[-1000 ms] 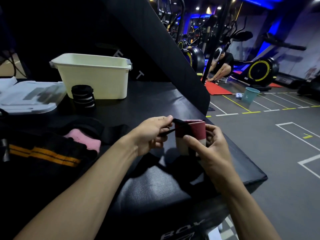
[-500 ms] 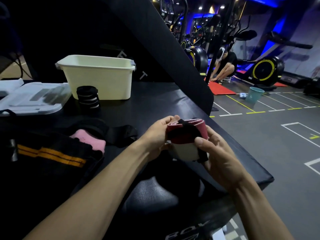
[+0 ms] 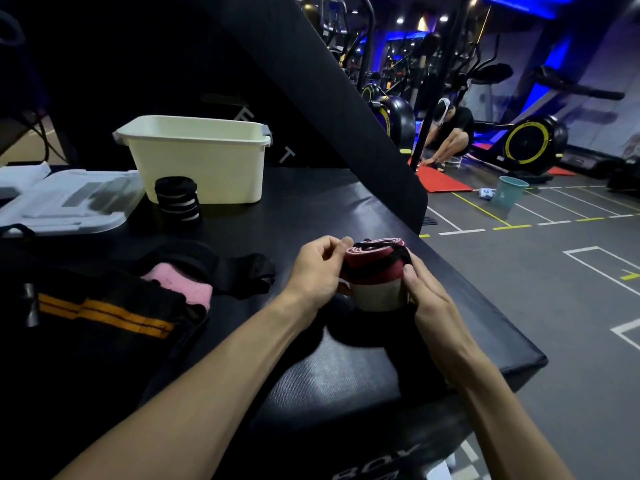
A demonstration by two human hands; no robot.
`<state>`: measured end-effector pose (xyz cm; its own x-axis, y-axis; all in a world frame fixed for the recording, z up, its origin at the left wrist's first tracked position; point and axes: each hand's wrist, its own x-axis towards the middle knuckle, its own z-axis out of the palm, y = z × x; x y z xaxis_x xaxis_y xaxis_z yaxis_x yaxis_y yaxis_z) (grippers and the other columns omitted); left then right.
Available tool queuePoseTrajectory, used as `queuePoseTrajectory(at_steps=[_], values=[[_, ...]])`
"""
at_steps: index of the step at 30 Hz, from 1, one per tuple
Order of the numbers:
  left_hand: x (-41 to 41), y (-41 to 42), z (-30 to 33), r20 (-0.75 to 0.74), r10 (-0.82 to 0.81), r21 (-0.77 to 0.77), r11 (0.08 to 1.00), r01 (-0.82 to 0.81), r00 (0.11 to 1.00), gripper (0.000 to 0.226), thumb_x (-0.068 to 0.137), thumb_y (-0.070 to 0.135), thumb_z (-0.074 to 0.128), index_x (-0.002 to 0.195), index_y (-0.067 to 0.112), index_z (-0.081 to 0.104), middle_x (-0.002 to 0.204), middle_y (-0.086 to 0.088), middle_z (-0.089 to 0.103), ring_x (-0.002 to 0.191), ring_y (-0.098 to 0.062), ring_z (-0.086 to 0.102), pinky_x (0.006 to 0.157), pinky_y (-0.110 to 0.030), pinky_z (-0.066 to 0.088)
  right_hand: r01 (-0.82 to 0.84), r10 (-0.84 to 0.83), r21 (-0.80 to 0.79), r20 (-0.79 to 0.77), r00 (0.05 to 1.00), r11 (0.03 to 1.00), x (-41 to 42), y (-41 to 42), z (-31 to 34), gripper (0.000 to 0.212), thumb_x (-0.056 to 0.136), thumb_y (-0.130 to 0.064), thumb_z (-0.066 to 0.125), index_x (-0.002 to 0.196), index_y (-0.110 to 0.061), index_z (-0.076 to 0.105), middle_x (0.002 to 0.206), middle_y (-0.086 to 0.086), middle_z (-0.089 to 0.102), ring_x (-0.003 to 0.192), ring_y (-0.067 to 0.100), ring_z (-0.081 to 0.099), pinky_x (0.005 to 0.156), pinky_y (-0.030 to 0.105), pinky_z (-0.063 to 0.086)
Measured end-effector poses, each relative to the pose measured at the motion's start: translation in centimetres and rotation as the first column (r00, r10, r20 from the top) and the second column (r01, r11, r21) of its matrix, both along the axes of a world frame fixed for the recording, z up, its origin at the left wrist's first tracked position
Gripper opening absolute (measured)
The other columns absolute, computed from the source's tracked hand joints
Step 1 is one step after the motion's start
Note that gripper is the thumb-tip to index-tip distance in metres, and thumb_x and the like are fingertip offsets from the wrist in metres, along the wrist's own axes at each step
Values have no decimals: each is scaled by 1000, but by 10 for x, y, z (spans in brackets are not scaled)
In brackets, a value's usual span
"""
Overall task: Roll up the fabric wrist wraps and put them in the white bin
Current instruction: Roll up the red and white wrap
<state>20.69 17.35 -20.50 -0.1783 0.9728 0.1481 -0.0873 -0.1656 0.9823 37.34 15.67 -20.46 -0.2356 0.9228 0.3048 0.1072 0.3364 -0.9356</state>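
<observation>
Both hands hold a rolled wrap over a black padded bench in a dim, blue-lit gym.

At centre frame, the left hand point(image 3: 317, 268) and right hand point(image 3: 427, 296) curl their fingers round the red-and-white wrap point(image 3: 375, 278). The white bin point(image 3: 197, 161) stands upper left, a black roll point(image 3: 178, 202) just before it. Floor lines run at right. Lettering at the bench's lower edge perhaps reads "BOX".

Red-and-cream rolled wrap point(image 3: 375, 278), black-and-white striped roll point(image 3: 177, 202), white bin point(image 3: 197, 161).
</observation>
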Motion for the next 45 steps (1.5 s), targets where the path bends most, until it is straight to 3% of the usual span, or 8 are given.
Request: queuePoseTrajectory(at_steps=[6,14,19,23,28,34,40,45], values=[[5,-2,-2,-62,8,40,999,-5,998,27,103,25,60,82,10,66,73,0,66,64,-9,58,52,-21,50,280,-284,70,393,874,957,-6,-12,-6,95,55,-66,85,135,-36,45,124,-11,41,126,10,44,107,27,42],[3,-3,-4,-204,-114,167,975,149,972,11,95,10,71,84,11,72,74,-2,72,71,-12,70,71,-31,61,428,-450,144,212,867,892,2,-2,-18,83,61,-33,94,132,-31,52,109,-15,69,100,-3,65,84,9,49],[5,-6,-6,-481,-24,282,942,181,876,10,94,27,70,87,20,71,78,5,74,74,-12,73,76,-42,62,373,-383,96,139,913,923,10,1,-19,72,57,-41,95,117,-35,56,105,-8,74,97,5,71,90,43,58],[7,-10,-2,-586,156,329,942,58,795,15,100,28,61,89,18,62,75,5,69,70,-13,67,71,-39,55,366,-385,132,168,908,921,4,-2,-13,78,48,-48,91,117,-35,57,101,-15,73,95,-1,69,89,35,57],[2,-4,-5,-559,214,176,975,-138,801,17,101,32,56,90,20,60,78,3,69,76,-20,65,75,-41,54,352,-401,223,242,883,909,-14,-7,-6,77,45,-58,87,111,-46,48,95,-26,66,89,-5,63,80,17,47],[-6,0,-6,-611,178,256,966,-20,772,12,97,21,59,100,24,71,86,7,75,81,-12,71,77,-36,58,310,-383,263,299,874,914,-10,-6,-6,74,56,-48,89,118,-49,48,98,-30,64,98,0,65,81,16,45],[-6,1,-1,-190,-80,-81,995,65,979,18,98,12,61,85,14,74,75,-5,71,58,-16,66,58,-42,61,230,-303,252,303,904,940,-9,-10,-3,82,51,-59,85,124,-43,51,108,-25,68,102,-6,64,87,18,49],[-19,-1,7,-339,-195,57,972,227,921,9,101,10,61,98,7,69,78,-4,69,68,-7,65,52,-23,53,89,-118,157,183,976,984,0,-12,-5,71,72,-15,90,130,-26,51,118,-14,67,108,-4,64,90,12,48]])
